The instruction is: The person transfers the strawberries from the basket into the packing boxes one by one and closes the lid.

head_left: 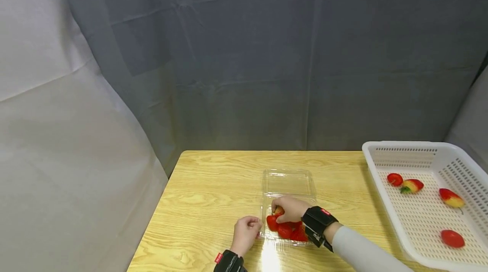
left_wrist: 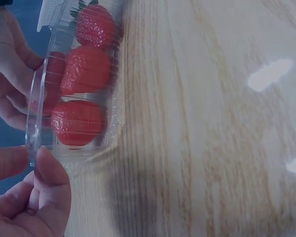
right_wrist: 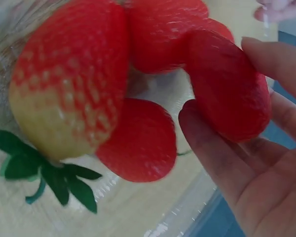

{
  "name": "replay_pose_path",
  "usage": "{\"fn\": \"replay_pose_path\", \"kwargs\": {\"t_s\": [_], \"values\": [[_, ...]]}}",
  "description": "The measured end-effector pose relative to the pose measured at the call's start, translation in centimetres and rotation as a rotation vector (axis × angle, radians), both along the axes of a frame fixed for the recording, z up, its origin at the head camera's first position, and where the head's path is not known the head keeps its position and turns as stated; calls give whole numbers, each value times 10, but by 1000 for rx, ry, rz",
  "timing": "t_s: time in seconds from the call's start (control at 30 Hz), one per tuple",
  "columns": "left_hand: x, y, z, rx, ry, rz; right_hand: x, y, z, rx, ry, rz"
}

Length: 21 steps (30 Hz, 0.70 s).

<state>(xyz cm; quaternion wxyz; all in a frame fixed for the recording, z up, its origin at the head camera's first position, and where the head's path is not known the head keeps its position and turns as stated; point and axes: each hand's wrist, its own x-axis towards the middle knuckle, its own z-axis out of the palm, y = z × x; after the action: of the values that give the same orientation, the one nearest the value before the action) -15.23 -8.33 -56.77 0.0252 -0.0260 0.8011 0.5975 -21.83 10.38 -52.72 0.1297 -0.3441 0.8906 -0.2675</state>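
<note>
A clear plastic clamshell box lies open on the table, its lid folded back away from me. Several artificial strawberries sit inside, mostly red; one in the right wrist view has a yellowish end with green leaves. My left hand pinches the box's near left corner between thumb and finger. Reaching into the box, my right hand grips a smooth red strawberry between thumb and fingers, close against the others.
To the right stands a white perforated basket with several red and red-yellow fruits spread in it. The wood-grain table ends at a grey curtain behind; a pale cloth hangs on the left.
</note>
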Motion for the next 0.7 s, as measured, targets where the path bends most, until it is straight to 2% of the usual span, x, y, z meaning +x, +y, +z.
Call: {"fn": "replay_pose_path", "kwargs": {"t_s": [0.17,0.4,0.47,0.57,0.63,0.7], "values": [[1,1,-1,5,3,-1,3,-2,-5,54,-25,25],[1,1,-2,-1,13,5,5,1,-5,67,-71,35],[1,1,-1,1,12,6,5,5,4,67,-87,29],[1,1,-1,4,9,5,2,19,31,16,-86,4],[1,2,-1,6,6,3,-3,37,54,-42,-48,-44],[2,2,-1,4,9,2,-10,62,76,-104,30,-124]]}}
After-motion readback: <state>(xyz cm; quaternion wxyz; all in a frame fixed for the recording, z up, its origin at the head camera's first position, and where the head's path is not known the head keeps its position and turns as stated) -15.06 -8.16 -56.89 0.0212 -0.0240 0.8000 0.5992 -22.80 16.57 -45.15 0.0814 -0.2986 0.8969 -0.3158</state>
